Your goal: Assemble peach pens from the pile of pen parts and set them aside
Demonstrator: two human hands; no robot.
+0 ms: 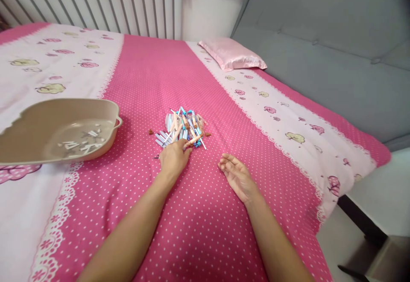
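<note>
A pile of several small pens or markers (pixel 184 127), blue, white and orange, lies on the pink dotted bedsheet (pixel 198 213). My left hand (pixel 174 158) reaches into the near edge of the pile, fingertips on an orange pen (pixel 194 140); whether it grips the pen is unclear. My right hand (pixel 237 177) rests palm up on the sheet to the right of the pile, fingers loosely apart, holding nothing. A beige plastic basin (pixel 60 130) with small white pieces (pixel 81 142) in its bottom sits to the left.
A pink satin pillow (pixel 231 53) lies at the bed's far right corner. A grey sofa back (pixel 323 39) runs along the right side. A white radiator (pixel 105 0) stands behind the bed. Two small brown bits (pixel 150 132) lie beside the pile.
</note>
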